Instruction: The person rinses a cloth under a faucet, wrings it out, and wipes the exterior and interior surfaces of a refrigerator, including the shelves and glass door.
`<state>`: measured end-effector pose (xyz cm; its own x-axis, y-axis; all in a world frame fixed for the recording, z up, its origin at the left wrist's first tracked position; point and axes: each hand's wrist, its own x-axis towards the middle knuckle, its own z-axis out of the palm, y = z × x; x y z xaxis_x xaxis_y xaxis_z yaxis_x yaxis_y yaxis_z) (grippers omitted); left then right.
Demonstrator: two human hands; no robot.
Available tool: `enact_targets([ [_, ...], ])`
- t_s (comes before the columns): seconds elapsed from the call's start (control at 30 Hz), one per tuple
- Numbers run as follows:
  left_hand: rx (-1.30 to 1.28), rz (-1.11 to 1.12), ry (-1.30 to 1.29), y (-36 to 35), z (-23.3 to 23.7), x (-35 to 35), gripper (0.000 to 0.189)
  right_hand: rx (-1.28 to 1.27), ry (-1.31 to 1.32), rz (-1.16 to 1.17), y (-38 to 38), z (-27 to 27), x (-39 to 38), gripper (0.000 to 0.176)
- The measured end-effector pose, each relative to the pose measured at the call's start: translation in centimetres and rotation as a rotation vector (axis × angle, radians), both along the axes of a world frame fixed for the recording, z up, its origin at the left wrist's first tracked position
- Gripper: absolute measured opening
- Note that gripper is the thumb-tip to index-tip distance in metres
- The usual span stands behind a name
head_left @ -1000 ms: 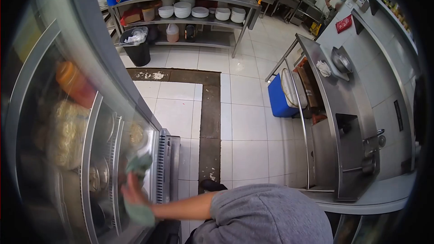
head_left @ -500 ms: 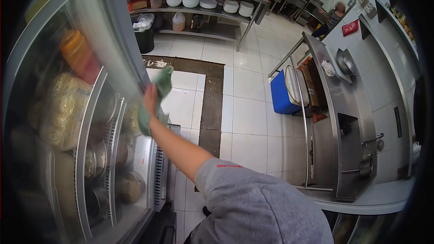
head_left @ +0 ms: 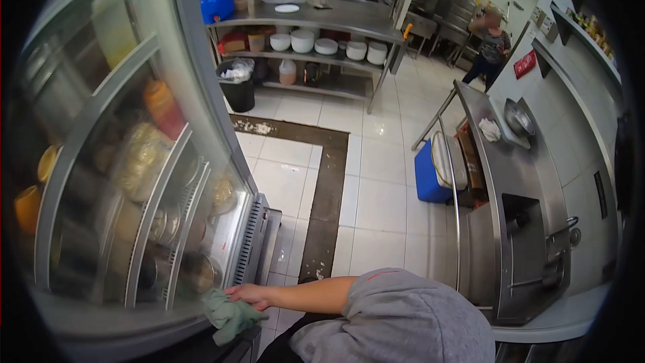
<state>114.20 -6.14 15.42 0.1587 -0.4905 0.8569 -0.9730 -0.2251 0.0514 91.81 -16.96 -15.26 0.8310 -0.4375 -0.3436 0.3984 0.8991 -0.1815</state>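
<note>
My right hand (head_left: 250, 295) reaches across to the lower left, its fingers closed on a crumpled green cloth (head_left: 232, 316). The cloth is at the lower edge of the fridge's glass door (head_left: 181, 306), and part of it hangs below my fingers. Behind the glass, on wire shelves, are an orange-capped bottle (head_left: 163, 109), a wrapped yellowish bundle (head_left: 142, 161) and several round containers. My left hand is out of the frame.
A vented metal base (head_left: 250, 242) juts out beside the fridge. Ahead stands a steel shelf unit (head_left: 316, 17) with white bowls and a black bin (head_left: 238, 94). On the right are a steel sink counter (head_left: 480, 121) and blue cooler (head_left: 430, 175). Another person (head_left: 490, 47) stands far back.
My right hand and the green cloth have moved down from the upper glass edge to the door's lower edge. The view has shifted, and the far person shows more fully.
</note>
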Motion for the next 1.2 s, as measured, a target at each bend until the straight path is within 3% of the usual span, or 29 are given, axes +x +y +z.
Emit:
enact_targets([
  [0.07,-0.037,-0.099,-0.007,0.6,1.8,-1.9,0.061,-0.045,-0.008,-0.04,1.0,1.5,-4.2,0.038],
  [0.17,-0.083,-0.325,0.004,1.2,6.0,-7.6,0.059,0.002,0.114,-0.258,3.1,-2.3,-10.1,0.03],
  [0.27,-0.045,-0.72,0.033,1.7,10.9,-15.0,0.058,0.113,0.467,-0.377,7.8,1.0,-16.8,0.04],
  [0.3,-0.205,-0.873,-0.106,1.8,11.4,-16.7,0.064,0.124,0.624,-0.443,9.8,2.6,-18.3,0.039],
  [0.33,-0.37,-1.024,-0.245,1.7,12.3,-19.0,0.069,0.091,0.638,-0.509,11.2,0.2,-20.0,0.034],
  [0.4,-0.073,-1.633,-0.518,3.2,15.6,-23.2,0.076,0.134,0.579,-0.622,14.1,-3.0,-24.1,0.03],
  [0.43,0.474,-1.709,-0.22,5.3,15.7,-24.3,0.072,0.212,0.498,-0.667,16.0,-3.1,-26.0,0.029],
  [0.47,1.028,-1.686,0.098,7.1,15.6,-24.8,0.069,0.211,0.504,-0.684,17.8,-5.3,-28.0,0.029],
  [0.5,1.026,-1.698,0.092,7.9,15.2,-25.0,0.069,0.189,0.457,-0.739,19.3,-8.7,-29.9,0.029],
  [0.53,0.802,-1.703,-0.208,8.4,14.4,-25.3,0.066,0.167,0.403,-0.791,20.4,-10.6,-30.6,0.029],
  [0.57,0.562,-1.673,-0.495,8.7,13.6,-25.7,0.064,0.163,0.399,-0.797,21.4,-8.7,-30.7,0.029],
  [0.63,0.64,-1.645,-0.434,8.9,11.0,-25.5,0.065,0.306,0.62,-0.869,25.0,-2.9,-29.4,0.027],
  [0.67,0.712,-1.611,-0.37,8.8,9.5,-25.2,0.066,0.32,0.617,-0.869,25.9,-2.7,-28.8,0.027],
  [0.7,0.931,-1.509,-0.329,8.7,8.0,-24.8,0.069,0.166,0.552,-0.87,25.9,-2.3,-28.2,0.027],
  [0.77,0.969,-1.479,-0.266,7.3,2.7,-24.1,0.069,-0.06,0.442,-0.84,25.4,-0.1,-26.2,0.028],
  [0.87,1.009,-1.409,-0.123,5.7,-5.7,-22.7,0.073,-0.198,0.269,-0.742,23.2,8.2,-21.8,0.029],
  [0.93,1.013,-1.377,-0.038,6.1,-7.9,-22.1,0.076,-0.234,0.214,-0.696,21.9,13.1,-19.5,0.029],
  [1.0,1.072,-1.36,0.309,6.4,-8.6,-22.0,0.07,-0.278,0.166,-0.65,20.4,14.5,-18.9,0.03],
  [1.03,0.948,-1.364,0.389,6.4,-9.0,-21.8,0.044,-0.411,0.201,-0.567,19.7,14.3,-18.7,0.03],
  [1.07,0.951,-1.356,0.396,6.4,-9.1,-21.2,0.044,-0.541,0.232,-0.481,19.3,14.0,-18.5,0.03],
  [1.17,0.9,-1.216,0.589,7.1,-8.3,-19.7,0.014,-0.77,0.592,-0.266,19.6,13.6,-18.2,0.038],
  [1.2,0.902,-1.212,0.592,7.5,-7.7,-19.2,0.014,-0.912,0.768,-0.157,19.8,13.6,-18.0,0.043],
])
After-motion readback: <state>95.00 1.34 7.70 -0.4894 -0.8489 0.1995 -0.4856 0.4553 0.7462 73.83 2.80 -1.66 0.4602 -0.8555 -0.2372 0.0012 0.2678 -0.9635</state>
